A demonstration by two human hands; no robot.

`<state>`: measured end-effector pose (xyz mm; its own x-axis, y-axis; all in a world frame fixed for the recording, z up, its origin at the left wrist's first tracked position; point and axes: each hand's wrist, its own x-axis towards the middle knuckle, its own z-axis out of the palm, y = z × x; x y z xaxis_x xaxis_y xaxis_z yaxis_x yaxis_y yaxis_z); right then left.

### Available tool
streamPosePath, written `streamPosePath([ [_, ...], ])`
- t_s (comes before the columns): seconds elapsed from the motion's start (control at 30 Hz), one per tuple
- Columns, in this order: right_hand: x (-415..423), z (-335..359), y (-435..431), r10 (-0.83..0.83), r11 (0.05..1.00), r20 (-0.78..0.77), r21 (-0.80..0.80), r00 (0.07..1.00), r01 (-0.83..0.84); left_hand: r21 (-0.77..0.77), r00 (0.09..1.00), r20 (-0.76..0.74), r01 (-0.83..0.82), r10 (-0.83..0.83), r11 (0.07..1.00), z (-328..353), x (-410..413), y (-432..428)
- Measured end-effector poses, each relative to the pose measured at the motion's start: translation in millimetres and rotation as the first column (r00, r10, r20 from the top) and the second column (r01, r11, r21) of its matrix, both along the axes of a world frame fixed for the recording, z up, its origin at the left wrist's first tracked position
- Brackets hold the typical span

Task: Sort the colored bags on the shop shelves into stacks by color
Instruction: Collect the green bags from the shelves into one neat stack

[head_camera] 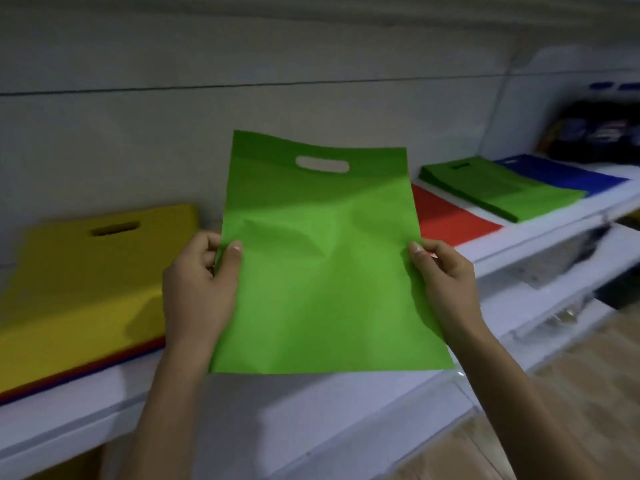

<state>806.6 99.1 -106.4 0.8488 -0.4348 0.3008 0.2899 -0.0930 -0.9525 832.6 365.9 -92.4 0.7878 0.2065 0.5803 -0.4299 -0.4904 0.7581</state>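
A white shelf point(242, 410) is seen running along a pale wall point(138, 133), with wooden flooring point(571, 393) glimpsed at the near right and lower shelves point(554, 289) stepped down beneath it. On the left, a yellow stack point(86, 282) is laid flat, with red and blue edges showing under it. To the far right, a red stack point(446, 216), a green stack point(498, 188) and a blue stack point(568, 174) are lined up, and a dark blurred bundle point(595, 133) is tucked behind them. The red stack's left side is hidden by the green bag point(322, 265), which is held up over the middle of the shelf. It is pinched at its left edge by the left hand point(197, 285) and at its right edge by the right hand point(443, 275), thumbs on the front. Its long axis is kept running near to far, with the handle slot point(322, 164) at the far, upper end.
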Motion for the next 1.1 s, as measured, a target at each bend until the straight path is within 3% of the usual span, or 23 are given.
streamPosePath([
  [0.27,-98,-29,-179,-0.164,0.986,-0.127,0.015,0.978,0.168,0.084,0.995,-0.018,0.103,-0.102,0.991,-25,-30,-193],
  [0.57,-144,-37,-287,-0.335,0.942,-0.141,-0.075,0.932,0.328,0.062,0.964,-0.092,0.257,-0.251,0.964,-35,-47,-315],
  [0.83,-114,-44,-346,-0.384,0.923,-0.147,-0.044,0.912,0.381,0.048,0.944,-0.114,0.317,-0.310,0.947,-34,-8,-386],
  [1.1,-15,-24,-436,-0.387,0.913,-0.067,-0.167,0.920,0.372,-0.011,0.951,-0.066,0.301,-0.301,0.953,-23,76,-466],
])
